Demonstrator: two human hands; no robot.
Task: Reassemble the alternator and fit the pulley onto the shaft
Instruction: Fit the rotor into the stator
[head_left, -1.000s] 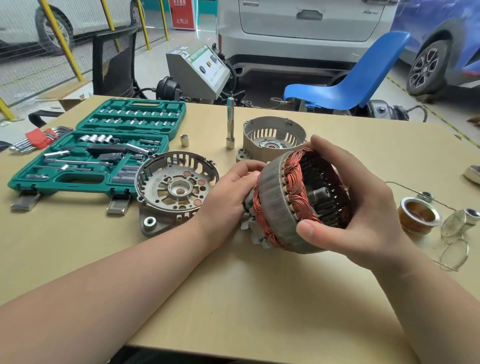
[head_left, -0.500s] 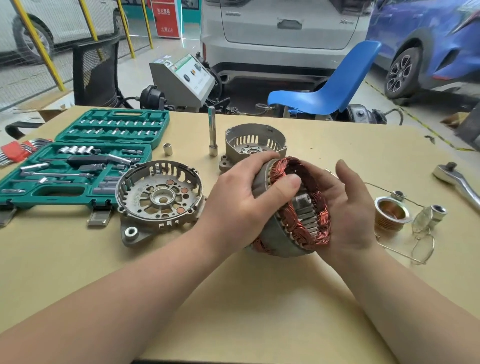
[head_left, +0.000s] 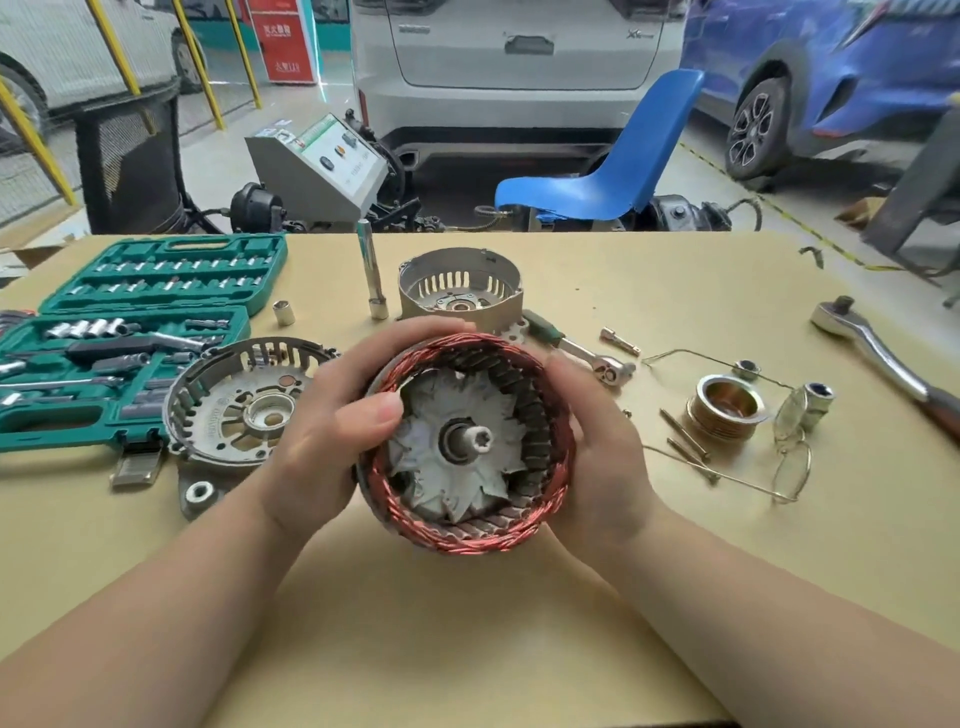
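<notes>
Bright, even daylight; soft faint shadows under the forearms on the table (head_left: 467, 649). Mild glare off the ratchet (head_left: 872, 343) at right. Wide-angle bending at the edges; slight overall softness, far right blurred.

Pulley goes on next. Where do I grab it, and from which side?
Judging from its pose, take the pulley by its grooved outer wall, coming down from above. It stands upright on the table with its open bore facing up, so fingers can close round the ribs. Come from its near left; a socket and glasses crowd its right.
</notes>
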